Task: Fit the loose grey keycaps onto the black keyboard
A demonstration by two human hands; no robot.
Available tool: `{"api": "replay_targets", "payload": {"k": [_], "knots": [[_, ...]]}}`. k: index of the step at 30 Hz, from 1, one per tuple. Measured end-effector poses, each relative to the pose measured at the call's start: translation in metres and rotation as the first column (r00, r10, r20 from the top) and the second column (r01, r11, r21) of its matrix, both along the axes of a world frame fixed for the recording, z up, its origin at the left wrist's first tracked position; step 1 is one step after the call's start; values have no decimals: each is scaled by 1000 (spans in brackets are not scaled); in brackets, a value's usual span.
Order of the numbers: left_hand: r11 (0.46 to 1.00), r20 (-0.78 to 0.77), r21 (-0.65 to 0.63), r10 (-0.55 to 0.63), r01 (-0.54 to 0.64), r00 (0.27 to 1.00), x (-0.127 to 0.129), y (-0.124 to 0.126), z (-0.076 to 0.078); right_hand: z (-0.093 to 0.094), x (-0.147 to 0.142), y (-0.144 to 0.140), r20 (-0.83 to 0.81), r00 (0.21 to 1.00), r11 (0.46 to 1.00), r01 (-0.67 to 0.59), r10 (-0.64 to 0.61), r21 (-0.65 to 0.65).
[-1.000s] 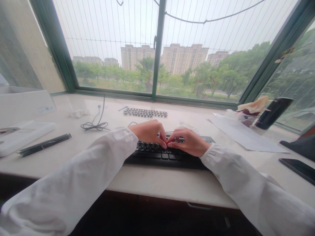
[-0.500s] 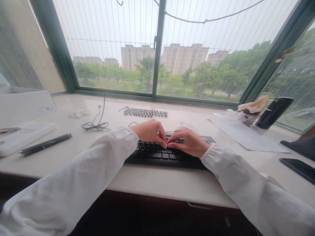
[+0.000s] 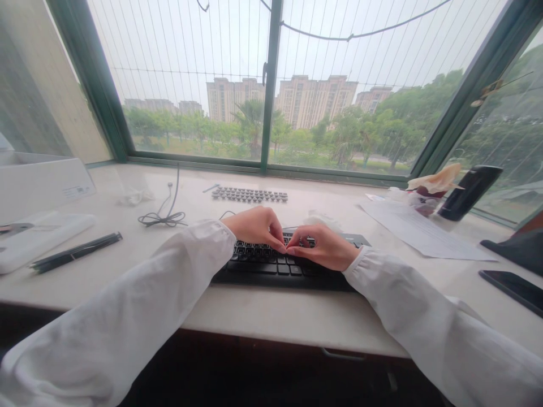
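Note:
A black keyboard [image 3: 254, 277] lies near the front edge of the white counter. Its lower keys have caps, while bare key sockets show in the rows further up. Over its middle, my left hand [image 3: 258, 226] points down with thumb and finger pinched. My right hand [image 3: 324, 246] meets it there, also in a pinch, the fingertips of both hands nearly touching. Whatever is between the fingertips is too small or hidden to make out. Loose keycaps [image 3: 250, 195] stand in rows on the counter behind the keyboard, with a thin blue-grey stick [image 3: 211, 187] beside them.
Left of the keyboard are a bundled cable [image 3: 162, 218], a black pen-like bundle [image 3: 76, 252] and a white box [image 3: 42, 180]. To the right lie a paper sheet [image 3: 419, 232], a phone [image 3: 515, 288] and a black cylindrical object [image 3: 470, 192]. A window frame [image 3: 266, 113] rises behind.
Both hands stay pinched at almost the same spot on the keyboard. The whole view has shifted slightly, with the counter's things a little further left.

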State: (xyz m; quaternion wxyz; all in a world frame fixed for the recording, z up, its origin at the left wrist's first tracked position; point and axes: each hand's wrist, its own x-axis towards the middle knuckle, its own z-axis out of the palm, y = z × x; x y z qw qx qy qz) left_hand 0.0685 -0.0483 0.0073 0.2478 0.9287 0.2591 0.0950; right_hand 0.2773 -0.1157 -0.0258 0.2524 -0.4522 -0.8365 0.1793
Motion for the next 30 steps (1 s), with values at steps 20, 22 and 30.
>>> {"api": "replay_targets", "payload": {"k": [20, 22, 30], "knots": [[998, -27, -46, 31, -32, 999, 1, -2, 0, -4, 2, 3, -5, 1000, 998, 28, -29, -49], [998, -31, -44, 33, -35, 999, 0, -2, 1, -5, 2, 3, -7, 999, 997, 49, -50, -60], [995, -8, -83, 51, -51, 999, -1, -1, 0, -2, -2, 1, -38, 997, 995, 59, -62, -77]]}}
